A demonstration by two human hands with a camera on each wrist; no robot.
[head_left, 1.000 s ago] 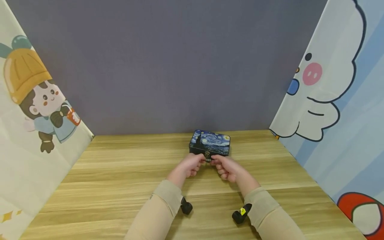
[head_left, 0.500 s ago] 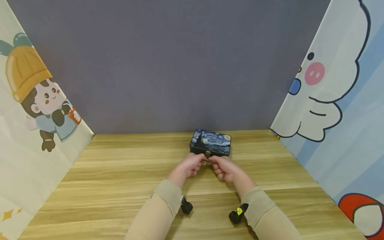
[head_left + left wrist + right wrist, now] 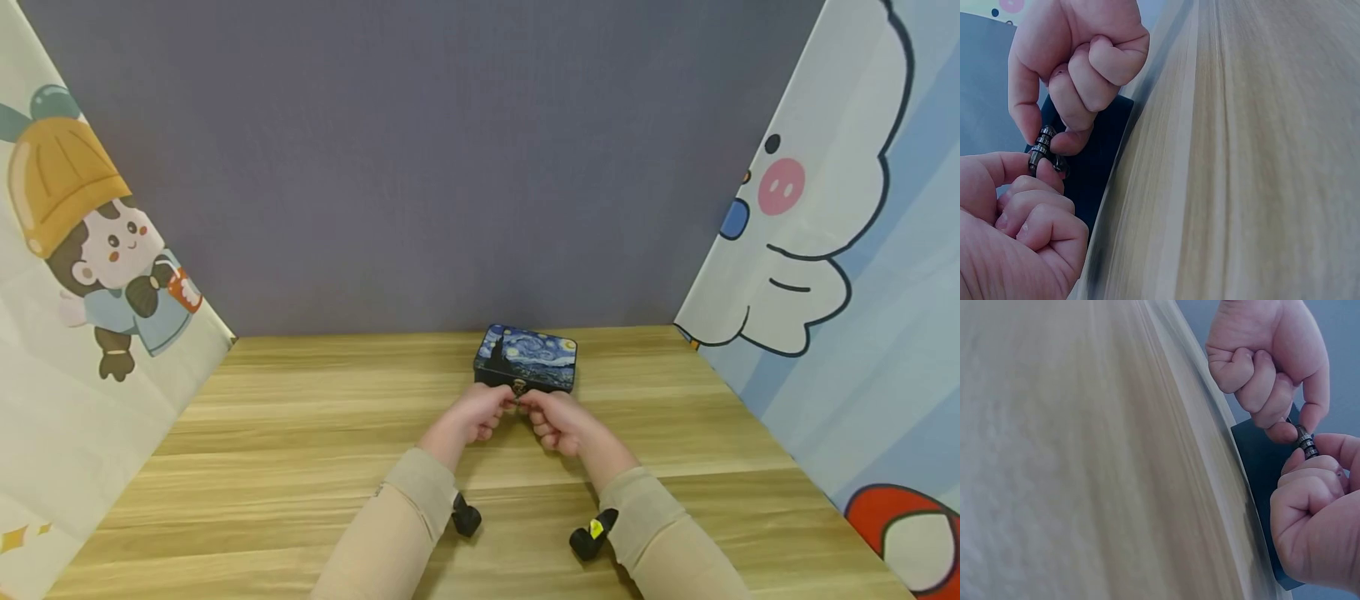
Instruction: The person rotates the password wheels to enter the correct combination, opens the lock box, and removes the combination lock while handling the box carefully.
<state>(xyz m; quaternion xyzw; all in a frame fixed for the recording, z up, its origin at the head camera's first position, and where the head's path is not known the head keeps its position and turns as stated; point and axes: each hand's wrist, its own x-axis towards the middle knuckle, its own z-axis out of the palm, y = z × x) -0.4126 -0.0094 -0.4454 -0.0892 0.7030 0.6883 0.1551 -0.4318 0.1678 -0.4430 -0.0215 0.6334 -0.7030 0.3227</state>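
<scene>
A small box [image 3: 532, 354] with a swirling blue night-sky picture on its lid stands closed near the back of the table. At its front, below the brass-coloured clasp [image 3: 518, 386], is a small dark combination padlock [image 3: 1041, 145] with number dials. My left hand [image 3: 478, 412] pinches one end of the padlock between thumb and forefinger. From the other side my right hand [image 3: 558, 421] pinches it at the dials, its thumb and forefinger close to the left fingertips. In both hands the remaining fingers are curled into the palm. Fingertips cover part of the padlock [image 3: 1306, 442].
The wood-grain table [image 3: 300, 467] spreads out around the box and both arms. Behind the box rises a grey panel [image 3: 450, 167]. Cartoon-printed panels flank the table, a left one [image 3: 60, 433] and a right one [image 3: 847, 400].
My right hand has shifted a little left, closer to the left hand, narrowing the gap at the padlock. The left hand and the box stay in place.
</scene>
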